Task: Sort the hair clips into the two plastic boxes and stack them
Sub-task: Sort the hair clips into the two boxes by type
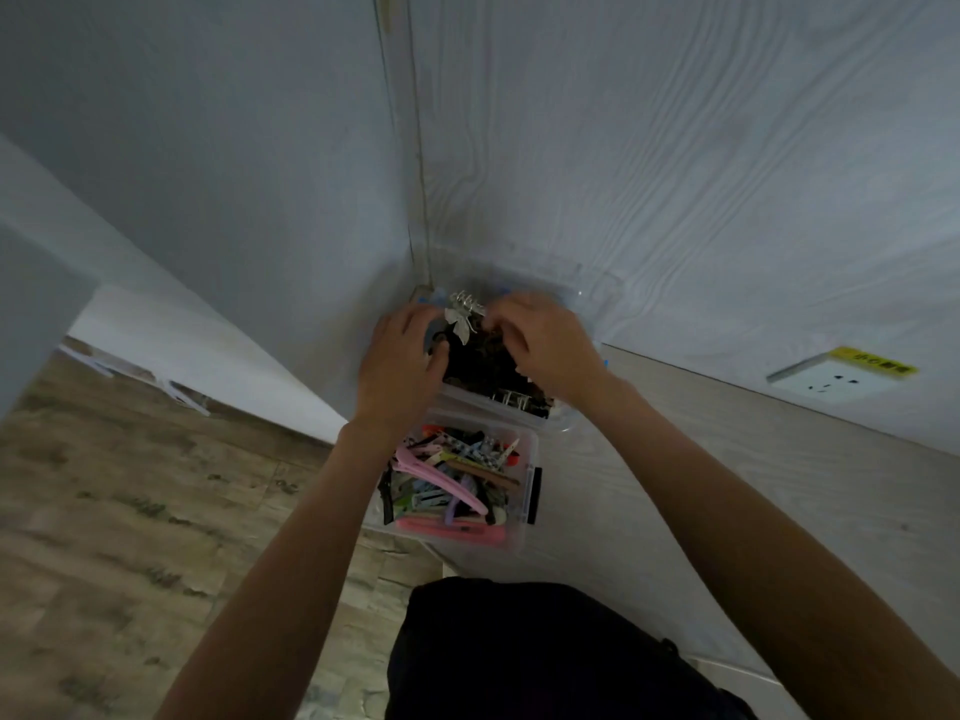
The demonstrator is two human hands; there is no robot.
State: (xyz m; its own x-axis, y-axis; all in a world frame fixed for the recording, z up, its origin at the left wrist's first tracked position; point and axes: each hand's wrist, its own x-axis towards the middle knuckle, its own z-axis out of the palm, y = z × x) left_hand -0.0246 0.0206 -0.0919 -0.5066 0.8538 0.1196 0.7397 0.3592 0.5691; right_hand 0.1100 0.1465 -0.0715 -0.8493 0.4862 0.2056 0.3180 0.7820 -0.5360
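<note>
Nearest the person, at 6 o'clock, sits the near box (522,511), clear plastic, holding flat clips (447,491) in pink, lilac, white and black; too tangled for an exact count, roughly a dozen or more. Just beyond, at 12 o'clock and touching it, stands the far box (563,420), filled with dark claw clips (483,366), number not countable. Two boxes in all, both open; no lids identified. Both rest on the pale table (701,485) in the corner against the wall (675,174), a socket (836,379) at 3 o'clock. The left hand (402,356) lies over the far box's left edge, fingers loosely bent; whether it grips anything cannot be told. The right hand (545,340) has fingers curled and appears to pinch a silver claw clip (464,314) above the far box. Judgement: clips are light, stiff and springy, teeth liable to snag neighbours; best taken by the body. Boxes are light, smooth-walled; take by both ends when stacking.
</note>
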